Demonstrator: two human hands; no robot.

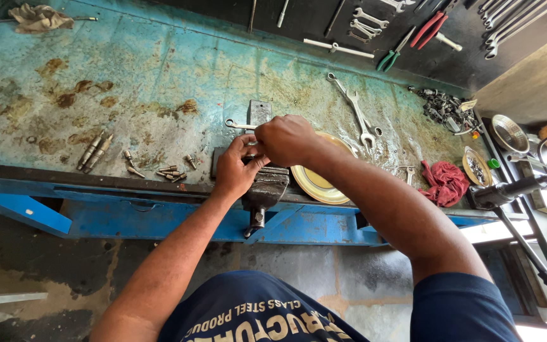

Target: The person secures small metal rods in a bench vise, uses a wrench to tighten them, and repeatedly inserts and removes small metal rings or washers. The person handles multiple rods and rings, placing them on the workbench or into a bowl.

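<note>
Centre frame: left hand (238,170) cupped over top of dark iron bench vise (264,193); right hand (286,139) curled above it, fingers pressed together. Held object hidden. Round yellow plate (318,183) just right; loose bolts (171,172) left.

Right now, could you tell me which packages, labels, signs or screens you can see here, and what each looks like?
No packages, signs or screens show.
Printed lettering: pale, curved, on the dark blue shirt, bottom centre.
Small pale tag: on the metal parts heap, bench's right end; too small to make out.
</note>
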